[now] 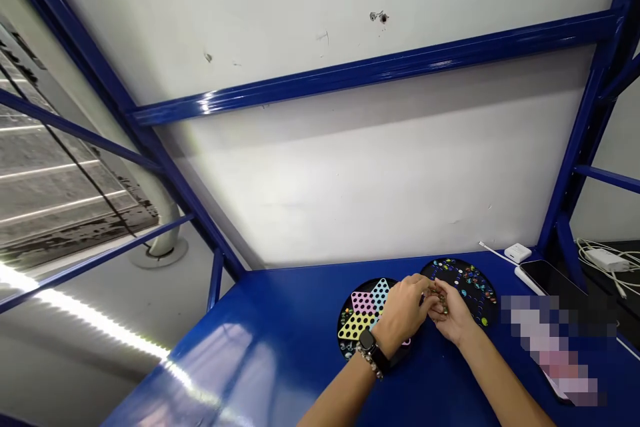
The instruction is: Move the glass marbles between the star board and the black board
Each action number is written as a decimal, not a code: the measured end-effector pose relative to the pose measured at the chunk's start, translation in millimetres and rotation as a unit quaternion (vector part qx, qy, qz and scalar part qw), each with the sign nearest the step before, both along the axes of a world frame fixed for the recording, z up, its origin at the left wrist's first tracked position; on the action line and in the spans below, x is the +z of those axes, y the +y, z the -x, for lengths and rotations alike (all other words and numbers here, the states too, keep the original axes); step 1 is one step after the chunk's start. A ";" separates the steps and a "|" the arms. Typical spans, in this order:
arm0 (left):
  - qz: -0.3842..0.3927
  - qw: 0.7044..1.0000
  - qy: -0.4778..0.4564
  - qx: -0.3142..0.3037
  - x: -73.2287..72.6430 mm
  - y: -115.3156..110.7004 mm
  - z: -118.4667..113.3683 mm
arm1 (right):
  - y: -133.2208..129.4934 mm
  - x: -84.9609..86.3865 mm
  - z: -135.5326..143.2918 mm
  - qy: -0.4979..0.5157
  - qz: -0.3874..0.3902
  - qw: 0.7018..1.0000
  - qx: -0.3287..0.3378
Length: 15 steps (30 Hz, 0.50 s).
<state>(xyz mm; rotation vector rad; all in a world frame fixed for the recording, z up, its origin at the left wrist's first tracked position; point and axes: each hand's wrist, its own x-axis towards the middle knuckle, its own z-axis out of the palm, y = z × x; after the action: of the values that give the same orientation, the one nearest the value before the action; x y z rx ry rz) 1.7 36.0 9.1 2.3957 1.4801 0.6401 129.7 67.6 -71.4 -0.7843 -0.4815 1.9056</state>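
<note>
My right hand [454, 317] is cupped with its fingers curled around several small greenish-gold marbles [442, 303]. Reaching across to it, my left hand [404, 307] has its fingertips pinched together at the right fingers; whatever lies between them is too small to make out. Under my left hand sits a round Chinese checkers board [356, 326] with a pink, yellow and light blue star full of black holes, partly hidden by the hand and wrist. Marbles show at its left edge. Behind my right hand lies a round black tray [449, 278] with many coloured marbles [473, 280] scattered in it.
Both round pieces rest on a blue tabletop [295, 320] against a white wall panel [350, 193]. To the right are a white charger [517, 253], a dark-screened device [545, 277] and a blurred-out phone-like object [555, 353]. Blue metal bars [380, 70] frame the space.
</note>
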 end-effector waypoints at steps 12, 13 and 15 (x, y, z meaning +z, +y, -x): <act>0.165 0.944 0.240 0.152 -9.2 -14.3 163.9 | 15.6 2.9 -50.2 -0.567 -0.165 0.773 -0.234; 0.172 0.942 0.249 0.146 -11.6 -15.8 167.5 | 14.2 2.5 -46.9 -0.568 -0.178 0.772 -0.222; 0.174 0.938 0.263 0.141 -14.5 -16.8 168.7 | 12.4 0.7 -40.6 -0.564 -0.199 0.777 -0.197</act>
<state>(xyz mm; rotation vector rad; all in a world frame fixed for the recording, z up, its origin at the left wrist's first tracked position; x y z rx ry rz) -167.0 19.2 -5.4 2.1807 1.9680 -0.2389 170.3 80.0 -70.7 -1.5435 -1.2703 0.7088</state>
